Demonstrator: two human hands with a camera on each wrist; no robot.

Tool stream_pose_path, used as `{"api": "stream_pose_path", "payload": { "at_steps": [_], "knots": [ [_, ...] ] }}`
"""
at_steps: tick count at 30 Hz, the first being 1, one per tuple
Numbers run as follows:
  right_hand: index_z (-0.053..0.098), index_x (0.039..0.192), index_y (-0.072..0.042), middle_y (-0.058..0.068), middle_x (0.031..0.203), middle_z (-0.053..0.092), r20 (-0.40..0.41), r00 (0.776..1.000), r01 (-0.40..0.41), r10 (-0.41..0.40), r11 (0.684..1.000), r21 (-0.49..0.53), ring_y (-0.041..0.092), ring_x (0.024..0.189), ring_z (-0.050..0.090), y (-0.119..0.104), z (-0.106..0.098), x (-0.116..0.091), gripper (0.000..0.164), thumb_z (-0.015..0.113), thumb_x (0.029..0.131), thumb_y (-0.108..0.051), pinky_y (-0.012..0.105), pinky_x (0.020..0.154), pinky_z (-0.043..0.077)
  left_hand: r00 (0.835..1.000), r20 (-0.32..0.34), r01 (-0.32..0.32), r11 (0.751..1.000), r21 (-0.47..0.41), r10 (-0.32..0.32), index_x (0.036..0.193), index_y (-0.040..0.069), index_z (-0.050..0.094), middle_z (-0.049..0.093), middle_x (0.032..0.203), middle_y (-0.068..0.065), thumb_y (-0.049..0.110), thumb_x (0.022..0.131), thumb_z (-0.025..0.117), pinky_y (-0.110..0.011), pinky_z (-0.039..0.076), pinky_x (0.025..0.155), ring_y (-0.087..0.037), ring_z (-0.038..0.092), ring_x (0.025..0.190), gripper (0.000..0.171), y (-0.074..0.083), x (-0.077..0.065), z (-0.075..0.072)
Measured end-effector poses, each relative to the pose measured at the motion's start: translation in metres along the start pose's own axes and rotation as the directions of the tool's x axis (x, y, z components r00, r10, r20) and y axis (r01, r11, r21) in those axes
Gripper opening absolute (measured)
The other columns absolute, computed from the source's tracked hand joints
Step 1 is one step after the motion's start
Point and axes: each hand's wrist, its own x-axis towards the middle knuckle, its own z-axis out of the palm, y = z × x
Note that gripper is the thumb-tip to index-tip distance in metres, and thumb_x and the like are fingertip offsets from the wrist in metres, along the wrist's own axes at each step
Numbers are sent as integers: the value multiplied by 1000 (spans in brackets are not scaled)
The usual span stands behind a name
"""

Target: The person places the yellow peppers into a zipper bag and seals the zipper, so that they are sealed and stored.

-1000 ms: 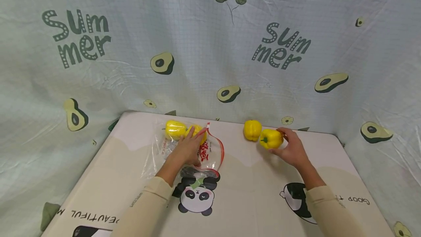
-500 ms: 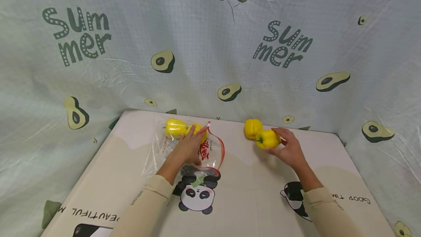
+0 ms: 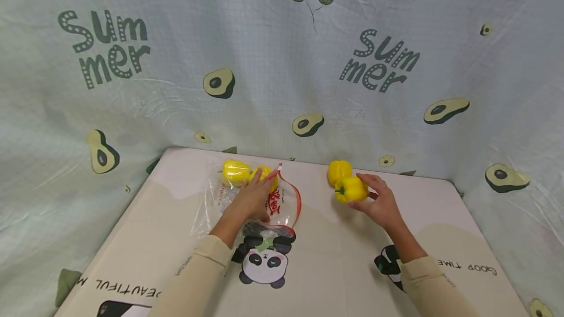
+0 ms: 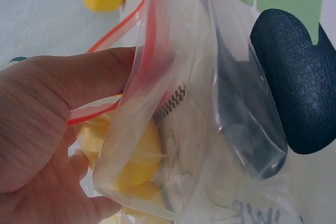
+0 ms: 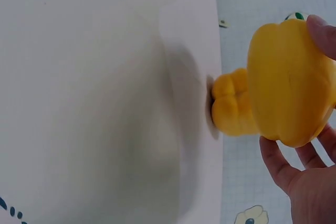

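My right hand (image 3: 382, 205) grips a yellow bell pepper (image 3: 351, 190) between thumb and fingers, held above the table with its green stem pointing left. In the right wrist view this bell pepper (image 5: 289, 82) partly covers another yellow bell pepper (image 5: 231, 103) on the table behind it. A clear zip bag (image 3: 286, 204) with a red edge lies to the left, its mouth facing right. Two yellow bell peppers (image 3: 236, 172) are in or under its film. My left hand (image 3: 252, 202) spreads thumb and fingers at the bag's mouth; in the left wrist view the thumb tip is behind film.
The table (image 3: 326, 258) has a pale cover printed with pandas and lettering. A hanging cloth (image 3: 264, 62) with avocado prints stands along the back and both sides. The uncovered bell pepper (image 3: 339, 171) sits near the table's back edge.
My right hand has moved left with the bell pepper, which now overlaps the one behind it in the head view. The left hand and bag have stayed in place.
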Motion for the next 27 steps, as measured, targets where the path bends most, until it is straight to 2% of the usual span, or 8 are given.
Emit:
{"api": "stream_pose_path", "payload": {
  "at_steps": [4,10,18,27],
  "knots": [
    [54,151,-9,18,153,48,11,1000,-22,22,1000,0,42,140,45,-4,4,-3,76,88,84,-19,67,111,46,1000,11,4,1000,9,-4,165,14,30,20,176,-1,15,72,95,-63,9,131,-30,-1,166,114,-1,0,1],
    [54,149,-7,19,154,49,7,1000,-4,4,1000,10,40,137,46,-10,11,-6,75,88,84,-21,66,110,48,1000,2,-3,1000,3,3,166,15,29,20,177,0,14,71,95,-62,9,132,-30,-1,166,115,-1,1,0],
    [56,146,-10,20,153,49,6,999,-44,44,999,31,38,134,46,-17,23,-7,74,90,81,-23,64,110,49,1000,10,3,1000,12,-3,166,14,29,20,177,-1,14,71,95,-62,9,132,-30,-1,166,115,-1,1,0],
    [59,144,-12,19,152,49,14,999,-32,31,999,39,38,136,47,-23,38,-10,71,91,81,-23,63,108,50,1000,4,14,1000,4,-14,166,16,29,22,176,-2,13,70,96,-62,10,132,-30,0,166,117,0,0,-1]
  ]
}}
